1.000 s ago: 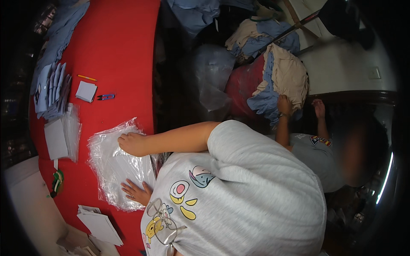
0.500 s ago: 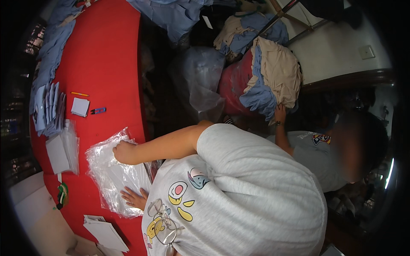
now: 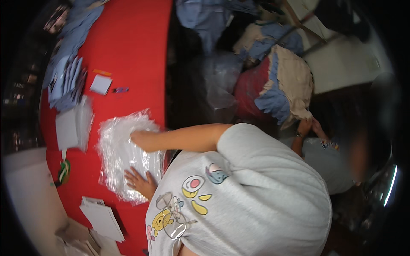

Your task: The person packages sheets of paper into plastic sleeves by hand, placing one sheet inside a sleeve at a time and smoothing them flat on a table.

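Note:
A pile of clear plastic bags (image 3: 112,170), with white sheets showing through, lies on the red table (image 3: 128,64). My right hand (image 3: 145,141) is on its upper part, fingers curled down and closed on the plastic; motion smears it and hides the fingertips. Flat on the nearer part of the pile rests my left hand (image 3: 140,181), fingers spread, a ring on one of them. My grey printed shirt (image 3: 265,196) covers the left forearm. A pair of eyeglasses (image 3: 175,226) hangs at the collar.
Folded blue shirts (image 3: 66,83) and a bagged white stack (image 3: 68,130) line the table's left side. Near them are a white card (image 3: 101,84) and small thread snips (image 3: 120,90). White cards (image 3: 102,219) lie nearer. A co-worker's hands (image 3: 305,127) touch beige cloth (image 3: 294,81).
The whole view has shifted, moving table things right and up. My right hand has drawn slightly toward my body; my left hand stays flat. The co-worker's second hand now shows at the cloth.

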{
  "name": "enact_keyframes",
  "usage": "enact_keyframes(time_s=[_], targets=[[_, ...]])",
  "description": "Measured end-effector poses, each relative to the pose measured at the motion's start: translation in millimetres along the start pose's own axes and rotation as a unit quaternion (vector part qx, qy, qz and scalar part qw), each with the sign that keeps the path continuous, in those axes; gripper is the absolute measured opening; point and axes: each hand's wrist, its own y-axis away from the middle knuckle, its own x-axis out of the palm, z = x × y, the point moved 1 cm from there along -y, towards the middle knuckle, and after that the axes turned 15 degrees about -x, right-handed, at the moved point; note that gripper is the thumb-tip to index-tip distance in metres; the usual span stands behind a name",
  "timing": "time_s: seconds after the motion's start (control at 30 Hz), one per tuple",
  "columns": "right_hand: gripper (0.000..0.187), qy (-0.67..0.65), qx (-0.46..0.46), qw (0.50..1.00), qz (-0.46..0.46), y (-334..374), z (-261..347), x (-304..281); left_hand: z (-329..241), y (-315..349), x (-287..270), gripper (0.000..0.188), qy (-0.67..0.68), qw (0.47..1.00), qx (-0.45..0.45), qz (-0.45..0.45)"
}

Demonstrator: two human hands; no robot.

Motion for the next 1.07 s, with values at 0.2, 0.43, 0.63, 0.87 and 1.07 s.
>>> enact_keyframes(time_s=[0.2,0.43,0.63,0.87,1.07], targets=[[0.024,-0.087,0.076,0.991,-0.068,4.0,-23.7,-26.9,-16.0,-8.9,-28.1,0.091,0.028,0.999,0.010,0.023],[0.027,-0.114,0.142,0.958,-0.220,-1.6,-35.8,-57.6,-10.9,-1.6,-37.5,0.088,0.063,0.998,-0.011,0.019],[0.028,-0.054,0.112,0.969,-0.213,-17.4,12.8,-96.4,-8.4,0.7,-30.9,0.066,0.053,0.998,-0.016,0.011],[0.028,-0.001,0.104,0.986,-0.134,-8.8,-25.1,-95.8,-5.9,0.0,-21.5,0.048,0.056,0.998,-0.020,-0.005],[0.049,0.044,0.154,0.987,0.001,-9.2,-37.4,-86.5,5.8,0.2,-0.7,0.051,0.048,0.999,-0.017,-0.006]])
